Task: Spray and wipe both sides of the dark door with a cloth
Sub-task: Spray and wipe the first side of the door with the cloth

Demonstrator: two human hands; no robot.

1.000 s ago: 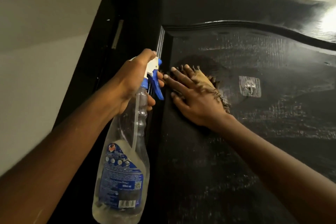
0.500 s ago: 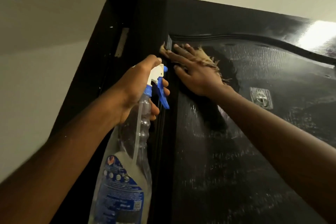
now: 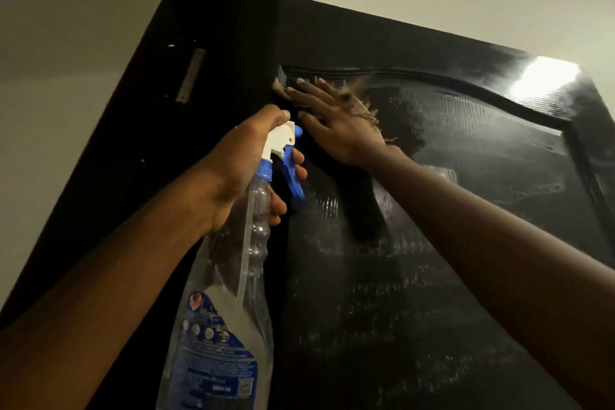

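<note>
Room: pale wall [image 3: 66, 43] on the left and far behind, with dim light.
Dark door [image 3: 449, 216]: it fills the middle and right. It stands up tall, so its long side runs from near to far. Its flat face points at the person, and a bright shine sits at its far right corner.
Wet marks [image 3: 332, 210]: thin shiny streaks lie on the door face, so I think it was sprayed and needs wiping.
Cloth [image 3: 357, 103]: tan and frayed, pressed flat on the door at the far left corner of the raised panel. It lies there because that corner is the spot being wiped.
Right hand [image 3: 336, 133]: spread wide with straight fingers on top of the cloth. It pushes the cloth flat on the door.
Spray bottle [image 3: 229, 309]: clear with a blue label, just left of the door. It stands almost upright and its nozzle points at the door.
Left hand [image 3: 246, 170]: wrapped round the bottle neck, fingers by the blue trigger [image 3: 294, 180]. Held close, I think, to be ready for more spray.
Door frame [image 3: 139, 143]: dark, left of the door, with a small metal strip [image 3: 191, 75].
</note>
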